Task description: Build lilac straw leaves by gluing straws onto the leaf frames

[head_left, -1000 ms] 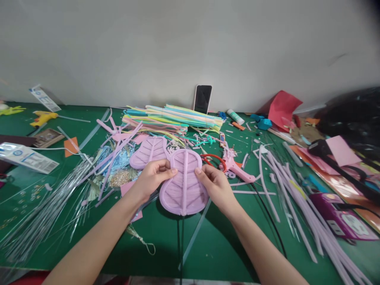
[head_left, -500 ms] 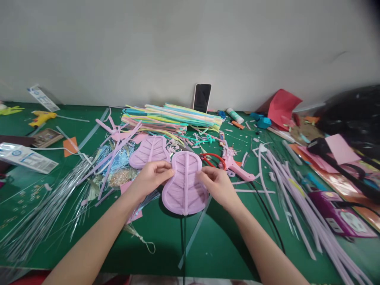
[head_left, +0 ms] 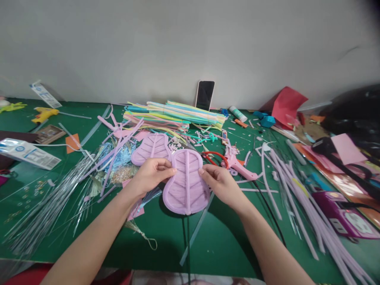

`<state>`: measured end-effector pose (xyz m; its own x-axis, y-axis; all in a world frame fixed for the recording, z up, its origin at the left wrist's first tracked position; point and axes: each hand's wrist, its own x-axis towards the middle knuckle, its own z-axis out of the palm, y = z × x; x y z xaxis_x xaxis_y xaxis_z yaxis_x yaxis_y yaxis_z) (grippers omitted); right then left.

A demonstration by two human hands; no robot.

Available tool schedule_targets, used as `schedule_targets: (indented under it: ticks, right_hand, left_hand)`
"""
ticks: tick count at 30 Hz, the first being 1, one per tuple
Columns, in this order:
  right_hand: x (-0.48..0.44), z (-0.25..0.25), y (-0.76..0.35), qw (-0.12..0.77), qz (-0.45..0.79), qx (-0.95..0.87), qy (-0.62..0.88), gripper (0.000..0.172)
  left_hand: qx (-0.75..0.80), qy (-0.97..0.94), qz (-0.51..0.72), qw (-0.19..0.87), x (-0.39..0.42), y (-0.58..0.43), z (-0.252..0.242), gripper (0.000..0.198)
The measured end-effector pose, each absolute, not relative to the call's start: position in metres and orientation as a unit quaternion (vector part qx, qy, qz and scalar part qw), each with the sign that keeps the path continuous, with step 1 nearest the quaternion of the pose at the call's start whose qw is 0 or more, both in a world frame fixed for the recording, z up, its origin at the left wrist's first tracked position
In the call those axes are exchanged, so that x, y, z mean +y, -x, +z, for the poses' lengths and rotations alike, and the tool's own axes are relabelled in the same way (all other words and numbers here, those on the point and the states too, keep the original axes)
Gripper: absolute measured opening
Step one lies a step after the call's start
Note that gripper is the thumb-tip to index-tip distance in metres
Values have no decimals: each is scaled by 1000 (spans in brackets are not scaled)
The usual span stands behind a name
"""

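Both hands hold up a lilac butterfly-wing-shaped piece (head_left: 187,190) with a raised rim, a central rib and slanting veins. My left hand (head_left: 156,174) pinches its left edge between thumb and fingers. On the opposite edge, my right hand (head_left: 221,183) has a similar pinch. A thin dark rod hangs down below the piece. Behind my left hand lies a second lilac piece (head_left: 151,149) of like shape on the craft materials. To the right of my right hand rests a pink glue gun (head_left: 242,169), with red-handled scissors (head_left: 216,155) beside it.
A bundle of pastel pipe cleaners (head_left: 175,114) lies at the back near an upright phone (head_left: 205,95). Silvery strands (head_left: 50,209) spread at left, below a yellow glue gun (head_left: 44,114). Lilac strips (head_left: 314,217) and a purple device (head_left: 346,213) occupy the right of the green table (head_left: 142,253).
The view has shifted slightly, so the table items appear a little farther right. Both hands keep their pinch on the lilac piece, which stays nearly in place.
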<state>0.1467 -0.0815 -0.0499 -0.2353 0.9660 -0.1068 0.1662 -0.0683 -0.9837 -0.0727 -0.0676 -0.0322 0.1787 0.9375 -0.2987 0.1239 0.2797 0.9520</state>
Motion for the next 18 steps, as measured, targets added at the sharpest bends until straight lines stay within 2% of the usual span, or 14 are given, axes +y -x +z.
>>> schedule_targets:
  ticks: [3,9,13,18]
  right_hand:
    - [-80,-55,-147,398,567,-532,487,41]
    - [-81,-55,-140,470,670,-386,426,27]
    - [-82,-55,-129,484,733,-313,361,23]
    - [-74,-80,-116,498,770,-265,297,31]
  left_hand:
    - [518,-462,357,625,-67,74,-33,28]
    - [407,-444,338,724,-73,72,-37,36]
    - [385,-506,297,712,-76,67,-36,35]
    - [422,-554,313,646,-77,61,-35,29]
